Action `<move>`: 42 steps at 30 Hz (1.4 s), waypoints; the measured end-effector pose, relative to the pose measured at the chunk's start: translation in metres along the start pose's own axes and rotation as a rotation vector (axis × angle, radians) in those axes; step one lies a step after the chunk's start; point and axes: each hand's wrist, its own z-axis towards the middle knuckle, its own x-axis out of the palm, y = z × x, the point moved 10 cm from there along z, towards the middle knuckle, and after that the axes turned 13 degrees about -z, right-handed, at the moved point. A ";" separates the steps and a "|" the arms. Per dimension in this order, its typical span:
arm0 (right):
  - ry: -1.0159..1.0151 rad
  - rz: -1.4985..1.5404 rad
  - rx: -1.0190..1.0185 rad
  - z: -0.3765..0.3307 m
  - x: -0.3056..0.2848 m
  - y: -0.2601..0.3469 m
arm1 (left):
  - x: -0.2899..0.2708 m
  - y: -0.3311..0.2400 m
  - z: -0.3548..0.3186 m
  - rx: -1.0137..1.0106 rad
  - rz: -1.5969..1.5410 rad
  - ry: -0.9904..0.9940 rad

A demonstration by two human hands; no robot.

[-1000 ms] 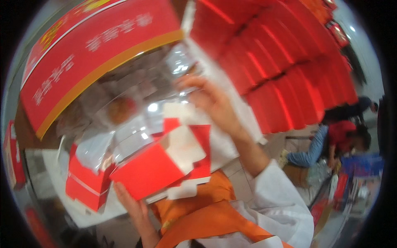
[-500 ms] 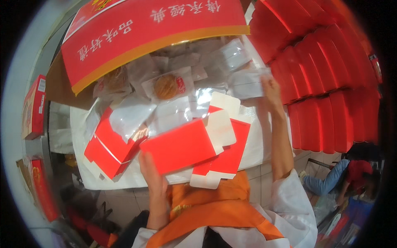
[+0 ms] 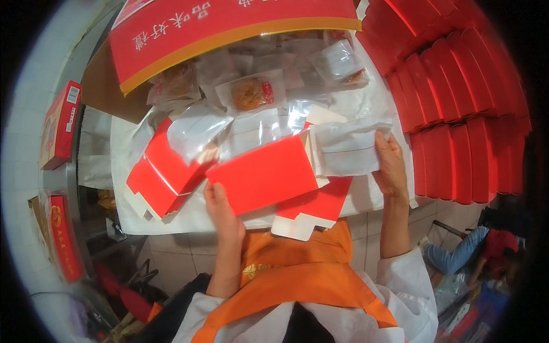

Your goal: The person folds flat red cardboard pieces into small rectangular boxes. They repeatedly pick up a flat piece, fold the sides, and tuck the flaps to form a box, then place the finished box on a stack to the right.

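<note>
My left hand (image 3: 227, 216) grips the near left corner of a red carton (image 3: 260, 174), which lies tilted with its open end facing right. Between the fingers of my right hand (image 3: 391, 164) is a white plastic packet (image 3: 350, 150), its left edge right at the carton's open end; I cannot tell whether it is inside. Under the held carton lies a second red carton (image 3: 326, 201) with pale flaps. To the left, another red carton (image 3: 162, 178) has a clear-and-white packet (image 3: 197, 128) resting on it. Behind the cartons lies a wrapped round pastry (image 3: 248, 94).
A large red cardboard box (image 3: 240, 43) with a yellow edge stands over a pile of wrapped pastries (image 3: 174, 83). Rows of red cartons (image 3: 452, 86) are stacked at the right. Red packages (image 3: 60, 128) sit at the far left. Another person (image 3: 466, 248) is at the lower right.
My right hand has brought the white packet from beside the pastry pile down to the carton's open end. My left hand still holds the carton. The whole view has shifted slightly.
</note>
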 end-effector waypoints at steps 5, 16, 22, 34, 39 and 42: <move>0.090 -0.203 -0.120 -0.009 0.042 -0.003 | 0.007 -0.004 -0.006 0.069 -0.030 0.040; 0.115 -0.641 -0.390 -0.056 0.064 0.038 | 0.005 -0.004 -0.011 0.025 -0.159 0.006; 0.121 -0.597 -0.569 -0.080 0.094 0.033 | 0.027 0.017 -0.050 -0.002 0.073 0.167; 0.694 -0.364 -0.271 -0.100 0.093 -0.019 | 0.075 -0.005 -0.111 0.142 0.589 0.937; 0.707 -0.225 -0.278 -0.115 0.106 -0.038 | 0.063 0.015 -0.092 -0.036 0.524 0.821; 0.544 -0.294 -0.510 -0.121 0.108 -0.031 | 0.061 0.011 -0.087 0.028 0.613 0.899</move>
